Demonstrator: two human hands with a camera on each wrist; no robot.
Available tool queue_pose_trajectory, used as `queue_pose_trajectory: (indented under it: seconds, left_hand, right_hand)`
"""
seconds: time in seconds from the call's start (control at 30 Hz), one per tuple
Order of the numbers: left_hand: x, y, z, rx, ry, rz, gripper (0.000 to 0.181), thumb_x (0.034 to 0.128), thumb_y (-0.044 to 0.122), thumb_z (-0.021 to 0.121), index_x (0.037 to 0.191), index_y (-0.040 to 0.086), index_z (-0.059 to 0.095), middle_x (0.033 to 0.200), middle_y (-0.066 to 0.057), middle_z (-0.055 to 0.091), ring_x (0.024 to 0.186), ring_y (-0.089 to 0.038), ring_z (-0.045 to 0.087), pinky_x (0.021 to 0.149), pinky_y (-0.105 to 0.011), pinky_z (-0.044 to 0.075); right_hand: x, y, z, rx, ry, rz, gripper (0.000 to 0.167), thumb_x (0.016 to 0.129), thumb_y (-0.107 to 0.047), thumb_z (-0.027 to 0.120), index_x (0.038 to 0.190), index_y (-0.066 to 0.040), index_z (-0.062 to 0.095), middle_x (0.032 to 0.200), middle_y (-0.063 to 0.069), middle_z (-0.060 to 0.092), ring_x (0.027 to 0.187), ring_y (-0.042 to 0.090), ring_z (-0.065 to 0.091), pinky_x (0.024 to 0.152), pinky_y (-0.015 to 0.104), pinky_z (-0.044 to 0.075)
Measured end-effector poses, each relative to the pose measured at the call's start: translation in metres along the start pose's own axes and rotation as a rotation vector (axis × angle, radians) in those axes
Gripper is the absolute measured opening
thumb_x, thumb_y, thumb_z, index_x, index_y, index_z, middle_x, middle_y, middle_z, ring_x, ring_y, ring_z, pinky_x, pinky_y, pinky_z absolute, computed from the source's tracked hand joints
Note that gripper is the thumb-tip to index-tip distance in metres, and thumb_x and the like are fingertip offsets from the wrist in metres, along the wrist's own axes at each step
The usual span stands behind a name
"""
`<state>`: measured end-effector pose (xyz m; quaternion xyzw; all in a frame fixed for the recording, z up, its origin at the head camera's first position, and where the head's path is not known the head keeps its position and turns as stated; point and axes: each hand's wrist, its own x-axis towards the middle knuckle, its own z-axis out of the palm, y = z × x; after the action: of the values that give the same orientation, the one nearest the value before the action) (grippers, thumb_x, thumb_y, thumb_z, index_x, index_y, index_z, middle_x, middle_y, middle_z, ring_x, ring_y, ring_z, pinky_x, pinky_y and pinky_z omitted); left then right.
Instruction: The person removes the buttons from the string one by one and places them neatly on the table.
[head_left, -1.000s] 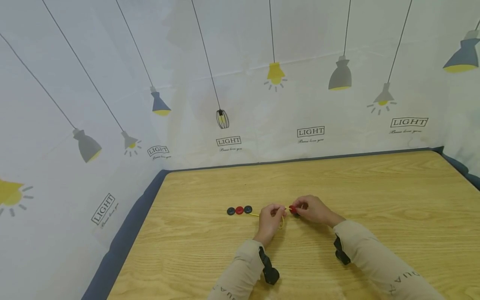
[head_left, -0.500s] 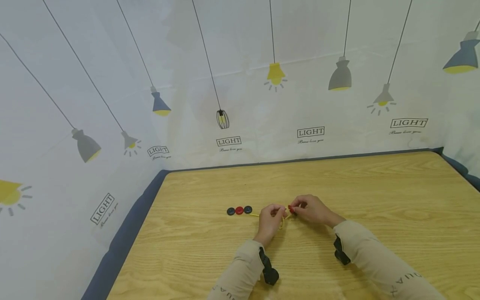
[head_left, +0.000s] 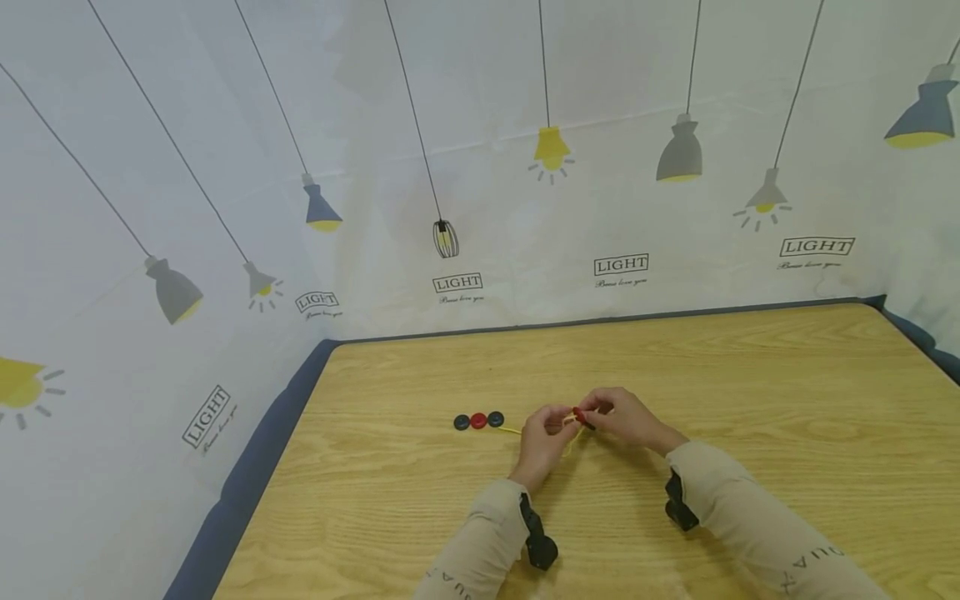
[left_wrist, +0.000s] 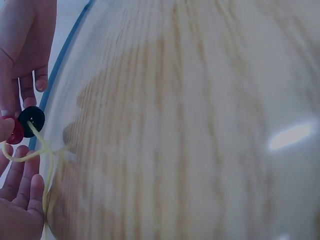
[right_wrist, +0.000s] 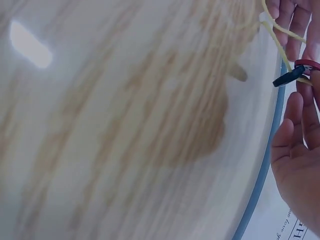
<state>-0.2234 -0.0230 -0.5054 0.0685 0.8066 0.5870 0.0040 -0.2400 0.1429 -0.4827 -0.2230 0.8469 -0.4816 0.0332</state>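
**5 buttons (head_left: pixel 478 421), 1 yellow cord (left_wrist: pixel 40 136)**

I count 3 dark buttons and 2 red in all. In the head view, 3 of them make a short row left of my hands, just below the middle of the frame: a left dark button (head_left: pixel 462 422), a red middle button (head_left: pixel 478 422) and a right dark button (head_left: pixel 496 419). The other 2 are at my fingers, right of the row: the held red button (left_wrist: pixel 16 134) and the held dark button (left_wrist: pixel 35 118).

My right hand (head_left: pixel 628 417) is narrowed, pinching the held red button; my left hand (head_left: pixel 543 439) is curled too, gripping the cord close beside it. In the head view the cord also runs from the row toward my left hand, over the wooden table (head_left: pixel 712 367).

The left wrist view, at its left edge, shows what the head view can't: the cord entering the face of the held dark button. The right wrist view, at upper right, has that button nearly edge-on, overlapping the red, with 2 strands of cord above. Only the head view shows the row, my 2 beige sleeves (head_left: pixel 757 517) and 9 printed lamps (head_left: pixel 551 148).
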Motion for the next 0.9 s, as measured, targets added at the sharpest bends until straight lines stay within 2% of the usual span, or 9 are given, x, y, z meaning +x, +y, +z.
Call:
queue_pose_trajectory:
  seconds: [0.23, 0.33, 0.37, 0.4, 0.5, 0.6, 0.67, 0.9]
  left_hand:
    - [0.001, -0.002, 0.002, 0.008, -0.010, 0.035, 0.029, 0.0781, 0.018, 0.068, 0.104, 0.006, 0.061, 0.097, -0.005, 0.062, 0.082, -0.016, 0.058, 0.071, -0.028, 0.047]
    - [0.001, -0.004, 0.001, -0.007, -0.026, 0.057, 0.029, 0.0782, 0.022, 0.068, 0.103, 0.008, 0.061, 0.098, -0.002, 0.061, 0.083, -0.014, 0.057, 0.072, -0.029, 0.047]
    - [0.001, -0.004, 0.001, -0.013, -0.031, 0.073, 0.029, 0.0786, 0.024, 0.068, 0.102, 0.008, 0.062, 0.098, -0.001, 0.061, 0.083, -0.013, 0.057, 0.073, -0.028, 0.047]
    - [0.002, -0.007, 0.001, -0.009, -0.035, 0.116, 0.029, 0.0795, 0.028, 0.066, 0.102, 0.010, 0.062, 0.098, 0.001, 0.061, 0.082, -0.011, 0.056, 0.071, -0.026, 0.046]
    - [0.003, -0.010, 0.000, -0.021, -0.052, 0.169, 0.030, 0.0805, 0.030, 0.065, 0.102, 0.009, 0.061, 0.097, 0.002, 0.061, 0.083, -0.009, 0.056, 0.070, -0.025, 0.047]
    - [0.003, -0.010, 0.000, -0.044, -0.058, 0.144, 0.028, 0.0806, 0.025, 0.065, 0.102, 0.008, 0.061, 0.098, -0.001, 0.061, 0.086, -0.012, 0.057, 0.072, -0.026, 0.047]
    - [0.002, -0.007, 0.000, -0.061, -0.055, 0.086, 0.027, 0.0795, 0.019, 0.067, 0.101, 0.005, 0.061, 0.098, -0.005, 0.062, 0.088, -0.016, 0.058, 0.075, -0.028, 0.047]
    - [0.000, -0.003, -0.002, -0.087, -0.038, 0.063, 0.028, 0.0784, 0.013, 0.068, 0.101, -0.001, 0.060, 0.096, -0.010, 0.062, 0.086, -0.019, 0.060, 0.074, -0.026, 0.048]
  right_hand:
    - [0.001, -0.002, 0.002, -0.023, 0.004, 0.004, 0.007, 0.085, -0.005, 0.057, 0.088, -0.003, 0.063, 0.084, 0.005, 0.061, 0.075, 0.016, 0.054, 0.066, 0.030, 0.045]
    - [0.001, -0.003, 0.002, -0.029, 0.005, -0.016, 0.007, 0.085, -0.005, 0.057, 0.089, -0.002, 0.063, 0.085, 0.006, 0.061, 0.077, 0.018, 0.055, 0.069, 0.032, 0.045]
    - [0.001, -0.004, 0.002, -0.033, 0.005, -0.023, 0.007, 0.085, -0.005, 0.057, 0.089, -0.002, 0.063, 0.086, 0.006, 0.061, 0.077, 0.018, 0.055, 0.069, 0.032, 0.045]
    - [0.001, -0.004, 0.002, -0.037, 0.004, -0.029, 0.007, 0.085, -0.005, 0.057, 0.089, -0.002, 0.063, 0.086, 0.006, 0.061, 0.078, 0.019, 0.055, 0.070, 0.032, 0.045]
    - [0.001, -0.003, 0.002, -0.040, -0.001, -0.039, 0.008, 0.086, -0.006, 0.057, 0.089, -0.001, 0.063, 0.086, 0.007, 0.062, 0.079, 0.020, 0.055, 0.071, 0.033, 0.044]
    - [0.000, -0.003, 0.001, -0.041, -0.004, -0.040, 0.008, 0.086, -0.006, 0.057, 0.089, -0.001, 0.063, 0.087, 0.007, 0.062, 0.080, 0.020, 0.055, 0.072, 0.034, 0.044]
    - [-0.001, -0.003, 0.001, -0.046, -0.003, -0.039, 0.008, 0.086, -0.006, 0.057, 0.089, -0.001, 0.062, 0.087, 0.007, 0.061, 0.080, 0.020, 0.055, 0.072, 0.034, 0.044]
    - [-0.003, 0.000, -0.001, -0.057, -0.003, -0.012, 0.007, 0.085, -0.004, 0.057, 0.089, -0.001, 0.062, 0.085, 0.005, 0.061, 0.078, 0.019, 0.054, 0.070, 0.032, 0.044]
